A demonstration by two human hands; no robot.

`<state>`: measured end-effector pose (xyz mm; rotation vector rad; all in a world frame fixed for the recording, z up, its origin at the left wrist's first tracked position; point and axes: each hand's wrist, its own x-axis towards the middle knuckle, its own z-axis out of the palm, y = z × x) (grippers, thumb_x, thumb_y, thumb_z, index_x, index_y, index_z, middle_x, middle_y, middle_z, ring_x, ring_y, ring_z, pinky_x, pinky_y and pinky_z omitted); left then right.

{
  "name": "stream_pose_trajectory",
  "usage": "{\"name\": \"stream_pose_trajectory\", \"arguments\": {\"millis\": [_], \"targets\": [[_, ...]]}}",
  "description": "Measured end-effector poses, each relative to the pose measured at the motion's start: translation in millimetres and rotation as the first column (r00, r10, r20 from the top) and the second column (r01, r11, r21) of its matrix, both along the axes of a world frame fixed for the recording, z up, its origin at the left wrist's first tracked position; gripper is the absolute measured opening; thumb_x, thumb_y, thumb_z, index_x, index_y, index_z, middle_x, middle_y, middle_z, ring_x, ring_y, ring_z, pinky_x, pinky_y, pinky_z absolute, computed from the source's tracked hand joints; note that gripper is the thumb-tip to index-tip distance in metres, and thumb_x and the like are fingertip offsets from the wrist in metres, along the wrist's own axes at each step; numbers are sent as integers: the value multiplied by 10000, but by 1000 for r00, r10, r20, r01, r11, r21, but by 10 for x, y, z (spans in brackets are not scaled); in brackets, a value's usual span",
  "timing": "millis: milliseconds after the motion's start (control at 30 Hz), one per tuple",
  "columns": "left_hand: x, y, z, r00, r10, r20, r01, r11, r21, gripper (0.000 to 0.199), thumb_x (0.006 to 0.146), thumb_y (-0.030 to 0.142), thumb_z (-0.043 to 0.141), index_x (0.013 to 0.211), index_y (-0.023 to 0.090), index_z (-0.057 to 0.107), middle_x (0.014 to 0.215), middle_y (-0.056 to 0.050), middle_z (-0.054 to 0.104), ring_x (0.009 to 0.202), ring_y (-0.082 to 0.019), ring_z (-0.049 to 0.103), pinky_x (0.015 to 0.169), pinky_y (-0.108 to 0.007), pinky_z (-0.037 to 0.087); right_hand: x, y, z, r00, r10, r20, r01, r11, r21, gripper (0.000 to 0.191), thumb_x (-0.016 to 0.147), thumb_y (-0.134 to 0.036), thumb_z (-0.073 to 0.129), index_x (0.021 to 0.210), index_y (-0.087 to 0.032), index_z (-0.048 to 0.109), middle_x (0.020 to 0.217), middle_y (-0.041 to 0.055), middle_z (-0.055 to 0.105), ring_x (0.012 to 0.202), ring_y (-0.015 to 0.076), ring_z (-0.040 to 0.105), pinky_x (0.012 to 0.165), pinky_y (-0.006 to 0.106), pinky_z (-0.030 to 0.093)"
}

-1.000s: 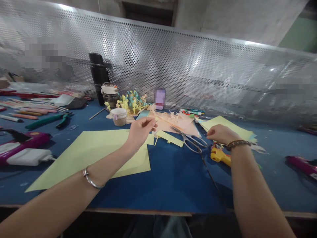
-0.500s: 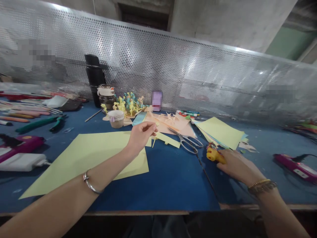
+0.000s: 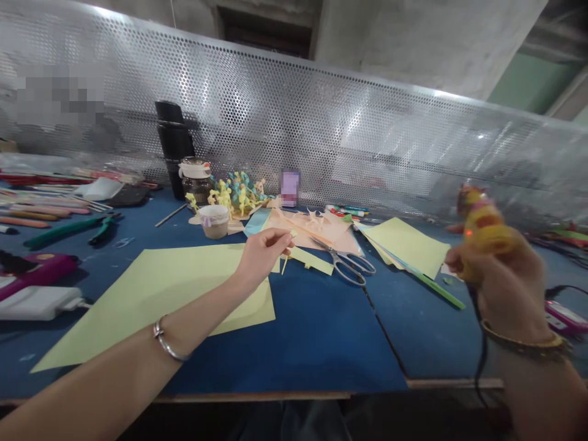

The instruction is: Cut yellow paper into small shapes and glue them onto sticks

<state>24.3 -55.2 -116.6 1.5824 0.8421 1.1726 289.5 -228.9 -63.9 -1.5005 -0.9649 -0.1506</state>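
My left hand (image 3: 266, 254) pinches a small pale yellow paper piece (image 3: 293, 234) between thumb and fingertips, above the blue table. Under my left forearm lies a large pale yellow sheet (image 3: 184, 269). A narrow yellow paper strip (image 3: 313, 261) is just right of the hand, beside grey-handled scissors (image 3: 351, 266). On the right, my right hand (image 3: 505, 275) is raised and wrapped round a yellow glue gun (image 3: 489, 229), blurred by motion, with a small orange light showing and a dark cord hanging below.
Behind stand a white cup (image 3: 214, 222), a jar (image 3: 195, 177), a black bottle (image 3: 174, 144) and small yellow and blue paper figures (image 3: 236, 195). Green pliers (image 3: 68, 231) lie left. Yellow sheets (image 3: 407, 245) and a green strip (image 3: 443, 291) lie right of the scissors.
My right hand has lifted the yellow glue gun off the table and moved it up and right, uncovering the green strip. My left hand has hardly moved.
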Motion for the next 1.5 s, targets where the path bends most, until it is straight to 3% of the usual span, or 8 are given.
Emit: {"name": "stream_pose_trajectory", "arguments": {"millis": [200, 433, 633, 767, 900, 1067, 1267, 1500], "targets": [[9, 29, -49, 999, 18, -27, -17, 999, 33, 213, 739, 376, 629, 806, 182, 688, 818, -34, 691, 697, -143, 635, 723, -287, 538, -395, 408, 179, 795, 536, -284, -500, 844, 192, 114, 776, -326, 512, 754, -222, 553, 615, 7, 540, 390, 78, 357, 373, 245, 242], [-11, 91, -62, 995, 61, 82, -60, 998, -16, 275, 699, 425, 672, 787, 165, 678, 751, -22, 657, 683, -141, 604, 728, -291, 506, -1020, 725, -536, 720, 579, -382, -693, 621, -365, 297, 746, -468, 606, 796, -177, 586, 467, -52, 487, 358, 86, 423, 347, 211, 316], [11, -64, 9, 939, -239, 247, 303, 915, -267, 235, 656, 382, 745, 730, 171, 674, 827, -23, 639, 801, -138, 596, 810, -310, 474, -1058, 838, -571, 743, 518, -424, -630, 755, -181, 290, 681, -275, 655, 929, -154, 569, 650, -36, 544, 489, 81, 470, 466, 223, 401], [36, -154, -33, 823, -532, 200, 568, 769, -294, 211, 667, 354, 753, 757, 170, 702, 980, -70, 655, 986, -210, 590, 886, -375, 452, -1048, 937, -438, 653, 610, -450, -713, 695, -92, 238, 659, -256, 651, 862, -146, 595, 804, 34, 626, 707, 145, 577, 637, 270, 476], [48, -141, -82, 859, -472, 199, 512, 804, -301, 206, 661, 343, 761, 760, 170, 711, 933, -60, 666, 978, -203, 595, 918, -378, 438, -1025, 999, -506, 608, 680, -410, -770, 631, -96, 400, 590, -270, 731, 943, -182, 564, 966, 60, 642, 912, 202, 614, 833, 356, 488], [83, -186, -92, 846, -492, 206, 534, 779, -330, 216, 655, 344, 766, 772, 169, 715, 899, -51, 671, 915, -167, 594, 918, -355, 426, -1003, 1101, -683, 784, 511, -353, -551, 834, -17, 537, 515, -304, 779, 939, -181, 473, 992, 90, 593, 918, 226, 611, 839, 397, 498], [114, -239, -87, 841, -410, 354, 518, 799, -307, 185, 658, 327, 766, 711, 166, 691, 810, -8, 633, 820, -128, 577, 851, -308, 464, -1186, 1056, -687, 740, 626, -246, -628, 774, 83, 454, 615, -210, 680, 990, -204, 424, 995, 71, 573, 960, 218, 602, 887, 405, 493], [97, -221, -31, 865, -286, 412, 416, 868, -272, 212, 643, 322, 779, 763, 162, 709, 823, -13, 674, 784, -127, 611, 780, -264, 491, -1229, 870, -597, 739, 668, 89, -659, 744, -108, 368, 764, -262, 629, 1092, -231, 467, 1309, 87, 473, 1257, 221, 440, 1045, 412, 388]]}}
